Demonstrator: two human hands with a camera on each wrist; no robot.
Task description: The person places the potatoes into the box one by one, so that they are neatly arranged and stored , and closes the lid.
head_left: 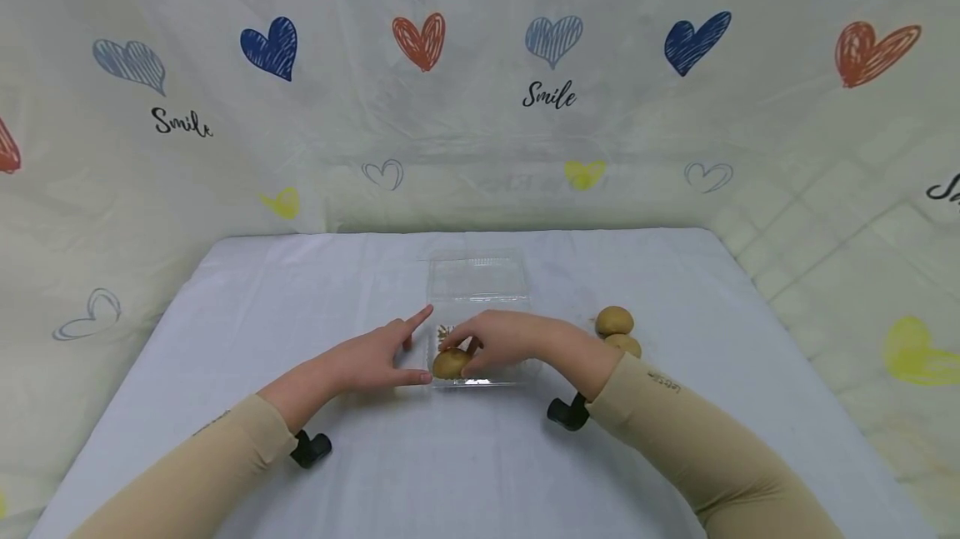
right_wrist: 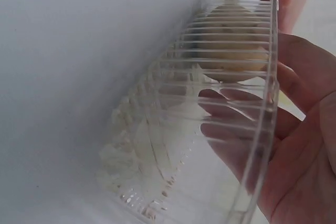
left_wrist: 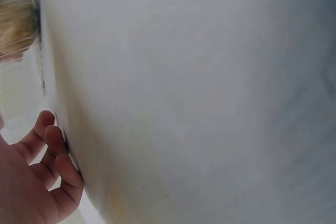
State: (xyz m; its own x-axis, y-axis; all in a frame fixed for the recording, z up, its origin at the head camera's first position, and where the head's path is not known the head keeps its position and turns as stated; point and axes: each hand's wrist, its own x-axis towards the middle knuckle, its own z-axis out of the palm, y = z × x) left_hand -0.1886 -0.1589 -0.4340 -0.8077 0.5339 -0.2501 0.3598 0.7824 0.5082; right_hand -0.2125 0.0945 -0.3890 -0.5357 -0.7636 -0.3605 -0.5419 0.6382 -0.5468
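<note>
A clear plastic clamshell box lies with its lid folded back, and a brown leaf-like print shows inside its base. At the left end of the base sits a round golden-brown lump, smooth like a small bun or potato. My right hand reaches into the base and holds this lump, fingers over its top and thumb at its right side. My left hand is beside the box's left edge, thumb and index finger spread apart with the thumb tip at the rim. In the left wrist view its other fingers are bent.
Two more round golden-brown lumps, a far one and a near one, sit right of the box, the near one partly behind my right forearm. White cloth covers the table. Behind hangs a sheet printed with hearts.
</note>
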